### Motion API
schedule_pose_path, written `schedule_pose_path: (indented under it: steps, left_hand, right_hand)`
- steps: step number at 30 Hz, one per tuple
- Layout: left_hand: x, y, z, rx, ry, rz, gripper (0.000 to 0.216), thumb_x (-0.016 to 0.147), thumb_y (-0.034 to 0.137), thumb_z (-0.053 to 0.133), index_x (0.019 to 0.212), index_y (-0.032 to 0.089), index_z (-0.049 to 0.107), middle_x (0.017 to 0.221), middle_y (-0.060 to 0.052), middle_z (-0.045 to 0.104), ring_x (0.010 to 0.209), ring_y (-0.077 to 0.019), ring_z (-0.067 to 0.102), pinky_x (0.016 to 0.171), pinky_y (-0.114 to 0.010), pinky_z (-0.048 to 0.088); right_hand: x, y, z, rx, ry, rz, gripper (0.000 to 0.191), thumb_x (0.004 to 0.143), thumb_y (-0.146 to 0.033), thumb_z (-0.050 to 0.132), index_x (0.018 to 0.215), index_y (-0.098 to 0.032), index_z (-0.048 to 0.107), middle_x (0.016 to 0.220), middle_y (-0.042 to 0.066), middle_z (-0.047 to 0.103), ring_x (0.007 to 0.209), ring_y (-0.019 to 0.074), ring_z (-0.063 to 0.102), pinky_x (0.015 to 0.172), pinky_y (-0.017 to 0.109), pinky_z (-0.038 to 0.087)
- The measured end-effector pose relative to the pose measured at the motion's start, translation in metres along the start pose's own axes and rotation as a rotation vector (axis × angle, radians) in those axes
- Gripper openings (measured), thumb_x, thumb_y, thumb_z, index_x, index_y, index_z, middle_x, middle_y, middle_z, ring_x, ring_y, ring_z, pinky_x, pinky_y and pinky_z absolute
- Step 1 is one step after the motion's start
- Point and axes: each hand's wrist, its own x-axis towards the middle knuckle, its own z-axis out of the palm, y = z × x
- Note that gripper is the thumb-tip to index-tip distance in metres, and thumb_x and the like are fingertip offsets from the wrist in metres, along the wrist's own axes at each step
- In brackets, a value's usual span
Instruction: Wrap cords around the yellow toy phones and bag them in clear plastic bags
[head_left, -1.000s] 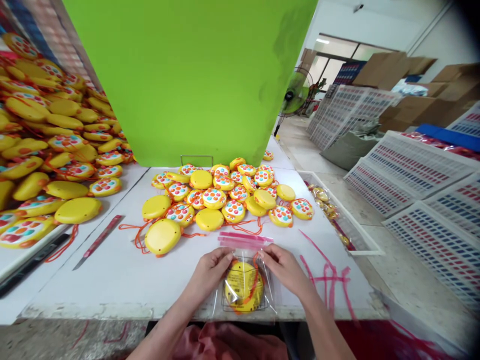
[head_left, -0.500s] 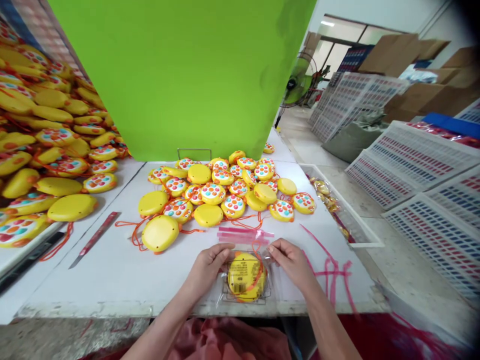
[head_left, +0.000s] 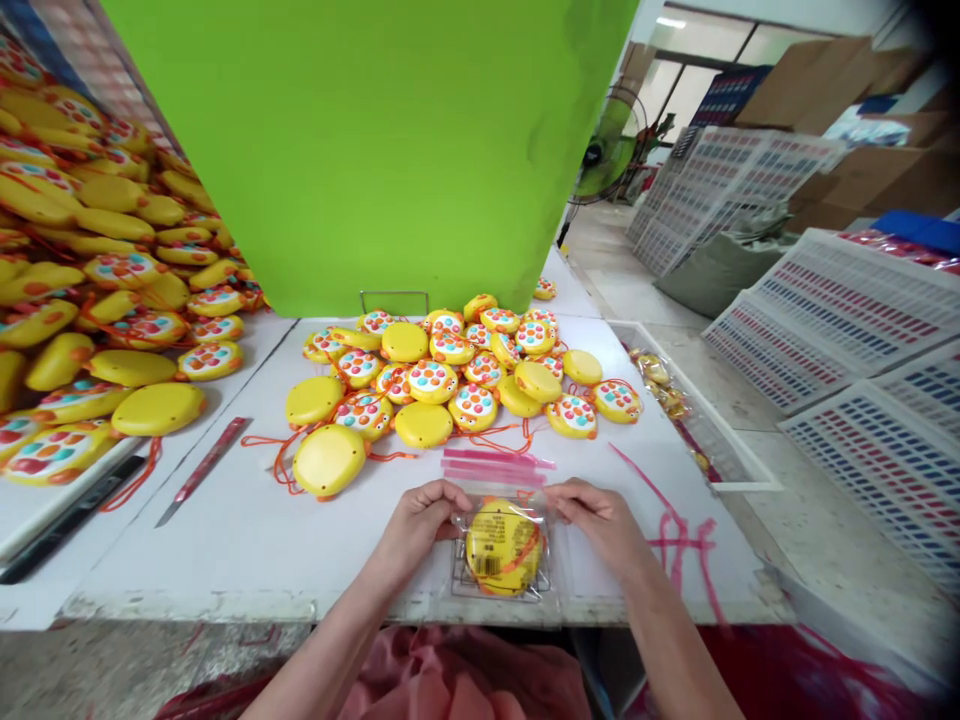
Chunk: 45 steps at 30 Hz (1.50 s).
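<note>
A clear zip bag (head_left: 501, 545) lies at the near edge of the white table (head_left: 225, 540) with a yellow toy (head_left: 502, 548) and its orange cord inside. My left hand (head_left: 416, 520) pinches the bag's top left corner. My right hand (head_left: 600, 520) pinches its top right corner. Both hands are closed on the bag's upper edge. Just beyond the bag lies a small stack of empty pink-topped zip bags (head_left: 495, 466). Behind them sits a heap of yellow toys with coloured buttons (head_left: 457, 375).
A larger pile of the same toys (head_left: 90, 290) fills the left side. A red-handled knife (head_left: 201, 470) lies on the table's left. A green panel (head_left: 367, 150) stands behind. A tray with bagged toys (head_left: 664, 390) and white crates (head_left: 840, 330) are to the right.
The bag with the toy has been drawn slightly towards the table edge and flattened; both hands have slid along the bag's top edge. The camera shifted a little.
</note>
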Motion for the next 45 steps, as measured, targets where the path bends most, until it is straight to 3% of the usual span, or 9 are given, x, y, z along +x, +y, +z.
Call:
schedule_pose_path:
  steps: [9,16,24,27,29,31,33,37,45]
  left_hand:
    - [-0.004,0.002,0.007,-0.029,0.049,0.109,0.017,0.077,0.029,0.051,0.066,0.017,0.051,0.07,0.0,0.05,0.069,-0.014,0.049,0.06,-0.024,0.047]
    - [0.003,-0.013,0.006,-0.049,0.06,0.243,0.041,0.075,0.037,0.072,0.065,0.019,0.035,0.056,0.007,0.047,0.053,-0.0076,0.041,0.053,-0.018,0.033]
    - [0.001,-0.009,0.006,-0.117,0.019,0.185,0.043,0.074,0.043,0.073,0.091,0.022,0.04,0.069,0.005,0.059,0.064,-0.0119,0.057,0.063,-0.023,0.046]
    - [-0.003,-0.009,0.009,0.066,0.031,0.178,0.038,0.079,0.043,0.066,0.102,0.022,0.045,0.088,-0.002,0.065,0.078,-0.0172,0.062,0.069,-0.029,0.051]
    - [-0.004,-0.01,0.012,0.306,0.056,0.214,0.025,0.084,0.038,0.059,0.1,0.021,0.052,0.088,-0.003,0.065,0.077,-0.0179,0.062,0.068,-0.029,0.05]
    - [-0.005,-0.012,0.016,0.56,0.087,0.273,0.018,0.086,0.03,0.054,0.1,0.02,0.058,0.085,-0.004,0.066,0.075,-0.0185,0.062,0.071,-0.03,0.05]
    - [-0.004,-0.013,0.022,0.8,0.095,0.369,0.021,0.087,0.02,0.051,0.106,0.02,0.06,0.096,-0.007,0.068,0.087,-0.0207,0.063,0.083,-0.034,0.049]
    - [0.001,-0.014,0.035,1.277,0.03,0.486,0.036,0.085,0.008,0.05,0.119,0.018,0.059,0.134,-0.012,0.056,0.116,-0.0271,0.054,0.098,-0.043,0.045]
    - [-0.004,-0.012,0.044,1.617,-0.008,0.423,0.038,0.089,0.011,0.052,0.126,0.016,0.057,0.138,-0.012,0.053,0.112,-0.029,0.056,0.089,-0.041,0.052]
  right_hand:
    - [0.001,-0.008,-0.001,-0.042,-0.091,-0.07,0.017,0.087,-0.027,0.055,0.085,-0.021,0.072,0.089,0.004,0.065,0.084,0.0176,0.061,0.076,0.029,0.047]
    - [-0.002,-0.027,0.019,0.107,0.011,0.108,0.036,0.09,-0.051,0.051,0.107,-0.021,0.06,0.073,0.0,0.061,0.063,0.0144,0.055,0.055,0.025,0.042]
    - [-0.003,-0.034,0.018,0.131,-0.09,0.148,0.042,0.085,-0.058,0.055,0.07,-0.018,0.057,0.051,-0.004,0.052,0.046,0.0114,0.047,0.045,0.023,0.036]
    - [0.003,-0.027,-0.029,0.203,0.106,0.151,0.037,0.08,-0.054,0.063,0.078,-0.017,0.065,0.057,-0.001,0.061,0.049,0.0142,0.054,0.045,0.024,0.041]
    - [0.01,-0.027,-0.063,0.325,0.465,0.082,0.035,0.071,-0.049,0.074,0.083,-0.017,0.067,0.066,0.001,0.068,0.051,0.0141,0.057,0.045,0.024,0.044]
    - [0.015,-0.031,-0.085,0.468,0.773,-0.104,0.034,0.068,-0.045,0.076,0.088,-0.019,0.067,0.082,0.004,0.072,0.063,0.017,0.066,0.055,0.028,0.053]
    - [0.02,-0.035,-0.091,0.512,0.86,-0.215,0.037,0.071,-0.042,0.074,0.1,-0.021,0.066,0.103,0.006,0.071,0.082,0.0205,0.07,0.072,0.035,0.057]
    - [0.034,-0.033,-0.067,0.164,0.589,-0.077,0.05,0.076,-0.043,0.068,0.121,-0.021,0.061,0.126,0.012,0.063,0.111,0.0276,0.062,0.094,0.047,0.049]
    - [0.09,-0.003,-0.042,-0.784,0.268,-0.238,0.062,0.075,-0.029,0.06,0.134,-0.016,0.048,0.146,0.017,0.041,0.136,0.0345,0.035,0.109,0.055,0.03]
